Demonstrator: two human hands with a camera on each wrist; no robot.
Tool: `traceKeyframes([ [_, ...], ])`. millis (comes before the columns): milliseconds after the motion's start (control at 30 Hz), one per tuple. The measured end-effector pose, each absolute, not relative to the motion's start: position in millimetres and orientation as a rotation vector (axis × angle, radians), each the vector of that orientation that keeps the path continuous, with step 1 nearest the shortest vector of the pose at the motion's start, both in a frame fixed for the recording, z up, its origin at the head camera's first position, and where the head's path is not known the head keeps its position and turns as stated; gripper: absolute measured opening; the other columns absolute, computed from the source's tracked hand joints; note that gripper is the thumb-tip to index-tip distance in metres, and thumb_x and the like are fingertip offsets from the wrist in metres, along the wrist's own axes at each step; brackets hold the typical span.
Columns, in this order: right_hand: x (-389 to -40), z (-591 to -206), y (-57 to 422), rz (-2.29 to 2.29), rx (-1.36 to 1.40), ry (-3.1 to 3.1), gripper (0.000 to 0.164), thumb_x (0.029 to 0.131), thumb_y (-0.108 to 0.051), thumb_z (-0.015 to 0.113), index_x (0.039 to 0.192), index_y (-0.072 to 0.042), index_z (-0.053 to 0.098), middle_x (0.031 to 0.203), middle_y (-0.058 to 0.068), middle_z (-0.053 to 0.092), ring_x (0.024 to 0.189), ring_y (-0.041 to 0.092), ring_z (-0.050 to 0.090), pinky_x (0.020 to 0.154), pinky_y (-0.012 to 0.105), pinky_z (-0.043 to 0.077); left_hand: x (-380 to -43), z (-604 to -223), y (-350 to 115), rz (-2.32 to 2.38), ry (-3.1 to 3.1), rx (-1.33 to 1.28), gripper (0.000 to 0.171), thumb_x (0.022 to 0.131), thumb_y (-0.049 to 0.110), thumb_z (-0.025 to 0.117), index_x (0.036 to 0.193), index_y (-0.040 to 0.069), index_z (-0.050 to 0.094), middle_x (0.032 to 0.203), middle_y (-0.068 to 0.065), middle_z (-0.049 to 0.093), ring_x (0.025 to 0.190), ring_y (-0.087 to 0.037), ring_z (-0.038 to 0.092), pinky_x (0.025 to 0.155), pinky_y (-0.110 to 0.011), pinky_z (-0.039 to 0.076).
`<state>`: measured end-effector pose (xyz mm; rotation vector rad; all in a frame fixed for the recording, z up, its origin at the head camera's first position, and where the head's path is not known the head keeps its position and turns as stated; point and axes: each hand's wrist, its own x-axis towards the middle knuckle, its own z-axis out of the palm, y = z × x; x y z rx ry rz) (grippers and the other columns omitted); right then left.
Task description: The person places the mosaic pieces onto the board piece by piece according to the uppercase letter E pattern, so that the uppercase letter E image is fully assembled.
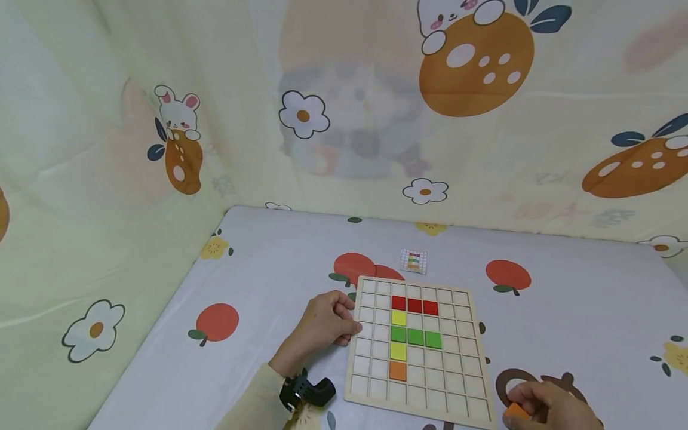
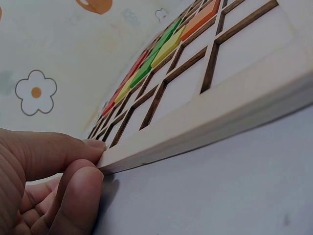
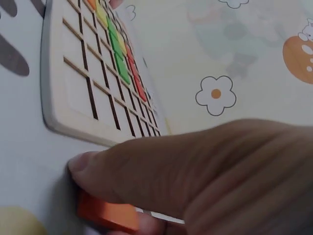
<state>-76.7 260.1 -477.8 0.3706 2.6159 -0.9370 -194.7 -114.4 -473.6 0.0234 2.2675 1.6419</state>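
A wooden grid board lies flat in front of me, with square tiles set in its cells. Three red tiles form a row near the top, and three green tiles form another lower down. Two yellow tiles and one orange tile sit in the same column as the leftmost red and green ones. My left hand pinches the board's left edge, its fingertips at the wooden rim. Right of the board's near corner, my right hand holds an orange block between thumb and fingers, close over the cloth.
Behind the board lies a small card printed with a coloured grid pattern. A pale tablecloth with printed fruit and flowers covers the table. Patterned curtains hang at the back and left. A black band is on the left wrist.
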Motion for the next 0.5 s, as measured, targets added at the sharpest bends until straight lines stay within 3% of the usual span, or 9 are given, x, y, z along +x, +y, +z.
traceKeyframes([
  [167, -73.7, -475.8, 256.4, -0.999, 0.39, 2.626, 0.023, 0.083, -0.013, 0.086, 0.101, -0.005, 0.073, 0.079, -0.001, 0.063, 0.063, 0.013, 0.056, 0.056, 0.024, 0.05, -195.8, -474.7, -114.1, 1.642, 2.268, 0.029, 0.032, 0.084, 0.003, 0.084, 0.109, 0.003, 0.063, 0.079, -0.006, 0.066, 0.052, -0.012, 0.062, 0.052, -0.023, 0.056],
  [333, -74.4, -470.7, 258.1, -1.135, 0.368, 2.522, 0.032, 0.086, -0.012, 0.085, 0.114, -0.001, 0.076, 0.087, 0.0, 0.071, 0.067, 0.012, 0.061, 0.059, 0.025, 0.054, -196.6, -475.5, -113.9, 1.634, 2.274, 0.029, 0.031, 0.084, 0.003, 0.084, 0.108, 0.004, 0.063, 0.078, -0.005, 0.066, 0.051, -0.011, 0.061, 0.051, -0.023, 0.056],
  [500, -74.3, -470.0, 259.9, -1.146, 0.272, 2.503, 0.041, 0.085, -0.008, 0.083, 0.122, 0.006, 0.072, 0.084, 0.002, 0.069, 0.067, 0.011, 0.06, 0.059, 0.025, 0.055, -196.6, -475.5, -114.1, 1.638, 2.272, 0.029, 0.032, 0.084, 0.003, 0.084, 0.108, 0.004, 0.063, 0.079, -0.006, 0.066, 0.051, -0.012, 0.061, 0.051, -0.024, 0.057],
])
